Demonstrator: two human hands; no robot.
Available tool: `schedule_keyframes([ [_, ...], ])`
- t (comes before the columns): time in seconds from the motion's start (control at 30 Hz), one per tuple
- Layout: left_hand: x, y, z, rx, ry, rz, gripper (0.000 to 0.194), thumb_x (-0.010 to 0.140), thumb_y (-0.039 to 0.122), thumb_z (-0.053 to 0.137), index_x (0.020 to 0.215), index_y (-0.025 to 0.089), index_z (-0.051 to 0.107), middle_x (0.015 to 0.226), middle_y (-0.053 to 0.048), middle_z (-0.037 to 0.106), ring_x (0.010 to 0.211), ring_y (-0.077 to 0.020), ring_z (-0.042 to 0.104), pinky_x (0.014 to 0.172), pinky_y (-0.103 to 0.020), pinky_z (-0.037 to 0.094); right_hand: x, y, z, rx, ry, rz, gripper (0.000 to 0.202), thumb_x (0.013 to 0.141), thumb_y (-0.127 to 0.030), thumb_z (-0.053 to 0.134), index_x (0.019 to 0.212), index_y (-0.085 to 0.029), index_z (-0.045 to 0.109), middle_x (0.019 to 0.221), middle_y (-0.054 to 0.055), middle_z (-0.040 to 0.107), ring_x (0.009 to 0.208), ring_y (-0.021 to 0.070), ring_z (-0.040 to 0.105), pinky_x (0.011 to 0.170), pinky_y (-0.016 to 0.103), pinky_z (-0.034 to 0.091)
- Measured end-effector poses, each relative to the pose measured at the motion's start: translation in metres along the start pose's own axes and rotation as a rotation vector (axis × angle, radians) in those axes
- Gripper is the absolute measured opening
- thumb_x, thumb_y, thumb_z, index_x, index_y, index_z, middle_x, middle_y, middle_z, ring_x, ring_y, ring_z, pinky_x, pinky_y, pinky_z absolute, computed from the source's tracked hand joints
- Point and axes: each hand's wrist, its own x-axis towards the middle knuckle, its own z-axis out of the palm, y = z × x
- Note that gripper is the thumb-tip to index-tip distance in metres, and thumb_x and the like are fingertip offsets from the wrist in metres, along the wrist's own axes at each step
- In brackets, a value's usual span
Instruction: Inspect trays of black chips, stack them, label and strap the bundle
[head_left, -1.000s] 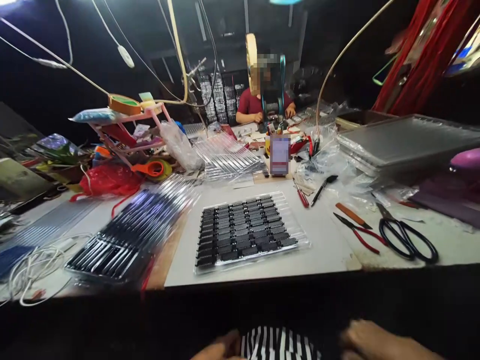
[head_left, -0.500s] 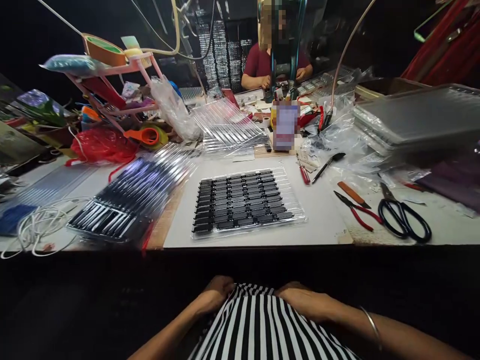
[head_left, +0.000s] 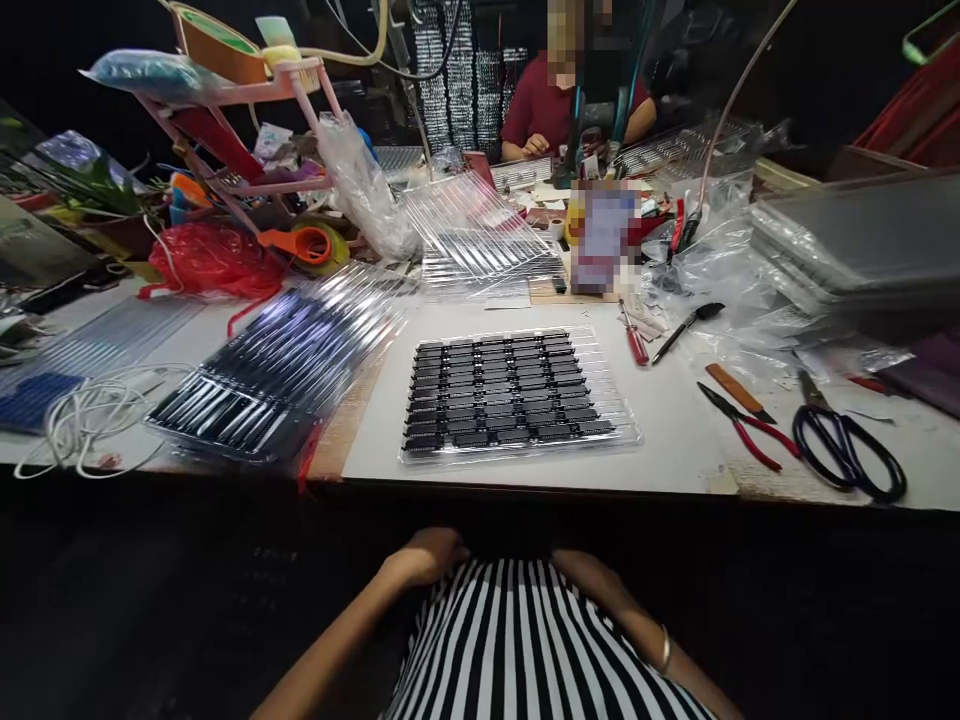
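Below the table edge, my left hand (head_left: 433,555) is at the left side of the black-and-white striped cloth (head_left: 517,630), its fingers curled in at the cloth's top edge. My right hand (head_left: 585,575) touches the right side of the same cloth, and its fingertips are hidden in shadow. On the white board (head_left: 660,460) lies a clear ribbed tray (head_left: 619,425) with rows of black chip-like parts (head_left: 499,390) in it. Neither hand touches the tray.
Pliers (head_left: 750,430), scissors (head_left: 840,440), a red screwdriver (head_left: 636,335) and a black-tipped tool (head_left: 686,330) lie at the right. Stacked ribbed trays (head_left: 262,370) and a white cable (head_left: 94,425) are at the left. A person (head_left: 551,110) sits across the table.
The view has shifted, so the table things appear farther right. Both hands stay at the cloth, now smoother at its top edge, and my right forearm is drawn in closer to it.
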Motion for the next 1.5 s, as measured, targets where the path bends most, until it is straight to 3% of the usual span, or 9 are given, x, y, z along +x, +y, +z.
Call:
schedule_keyframes([
  [0.1,-0.037,0.02,-0.023,-0.12,0.07,0.262,0.027,0.09,0.035,0.046,0.101,0.023,0.067,0.1,-0.003,0.068,0.092,-0.017,0.061,0.082,-0.025,0.043,-0.021,-0.016,-0.009,0.039,0.1,-0.017,0.04,0.094,-0.037,0.034,0.116,-0.018,0.059,0.115,0.012,0.062,0.108,0.0261,0.057,0.093,0.041,0.042],
  [0.23,-0.066,0.024,-0.051,-0.306,0.761,0.466,0.02,0.089,0.029,0.049,0.093,0.021,0.067,0.076,0.0,0.065,0.073,-0.0137,0.06,0.071,-0.023,0.044,-0.069,-0.046,-0.046,0.176,0.341,-0.41,0.025,0.093,-0.033,0.041,0.101,-0.022,0.062,0.09,0.002,0.065,0.084,0.0151,0.061,0.077,0.027,0.047],
  [0.33,-0.058,0.01,-0.067,-0.283,1.277,0.382,0.015,0.086,0.027,0.054,0.09,0.02,0.066,0.08,-0.002,0.065,0.079,-0.0158,0.06,0.081,-0.027,0.044,-0.079,-0.062,-0.074,0.08,0.931,-0.514,0.02,0.092,-0.025,0.044,0.104,-0.022,0.059,0.093,0.004,0.065,0.088,0.0166,0.06,0.08,0.03,0.045],
  [0.4,-0.046,0.0,-0.074,-0.231,1.422,0.305,0.017,0.085,0.029,0.055,0.092,0.018,0.066,0.088,-0.004,0.065,0.085,-0.0181,0.06,0.085,-0.03,0.043,-0.068,-0.067,-0.085,-0.154,1.24,-0.42,0.03,0.091,-0.025,0.046,0.12,-0.021,0.053,0.115,0.009,0.062,0.11,0.0232,0.054,0.094,0.04,0.037],
  [0.6,-0.03,-0.013,-0.081,-0.294,1.308,0.133,0.035,0.085,0.041,0.053,0.111,0.018,0.062,0.107,-0.008,0.066,0.082,-0.0192,0.06,0.076,-0.031,0.048,-0.034,-0.068,-0.088,-0.404,1.243,-0.32,0.048,0.093,-0.034,0.043,0.138,-0.018,0.036,0.133,0.014,0.051,0.127,0.027,0.042,0.102,0.048,0.027],
  [0.77,-0.03,-0.006,-0.086,-0.416,1.19,0.206,0.039,0.087,0.039,0.052,0.119,0.018,0.057,0.111,-0.008,0.066,0.104,-0.0211,0.06,0.093,-0.035,0.045,-0.031,-0.051,-0.113,-0.246,1.411,-0.192,0.04,0.094,-0.035,0.039,0.129,-0.019,0.048,0.125,0.013,0.058,0.115,0.0262,0.052,0.098,0.047,0.033],
  [1.0,-0.021,0.006,-0.08,-0.519,1.176,0.198,0.035,0.086,0.039,0.053,0.114,0.02,0.061,0.114,-0.007,0.065,0.106,-0.0207,0.06,0.097,-0.035,0.045,-0.019,-0.039,-0.131,-0.138,1.399,-0.184,0.032,0.09,-0.033,0.045,0.112,-0.017,0.062,0.105,0.011,0.066,0.097,0.0235,0.059,0.083,0.04,0.047],
  [1.37,-0.058,0.008,-0.06,-0.663,1.081,-0.022,0.041,0.081,0.048,0.056,0.108,0.019,0.065,0.093,-0.005,0.072,0.075,-0.0171,0.064,0.077,-0.03,0.053,-0.086,-0.03,-0.104,-0.015,1.306,-0.083,0.027,0.087,-0.04,0.049,0.101,-0.024,0.066,0.093,0.003,0.07,0.084,0.0191,0.065,0.08,0.032,0.051],
  [1.5,-0.073,0.001,-0.055,-0.731,1.068,-0.083,0.041,0.078,0.048,0.06,0.103,0.016,0.065,0.077,-0.003,0.068,0.067,-0.0155,0.062,0.065,-0.025,0.051,-0.108,-0.011,-0.099,-0.012,1.168,0.181,0.049,0.081,-0.059,0.044,0.112,-0.026,0.064,0.068,0.001,0.067,0.041,0.0162,0.054,0.048,0.034,0.049],
])
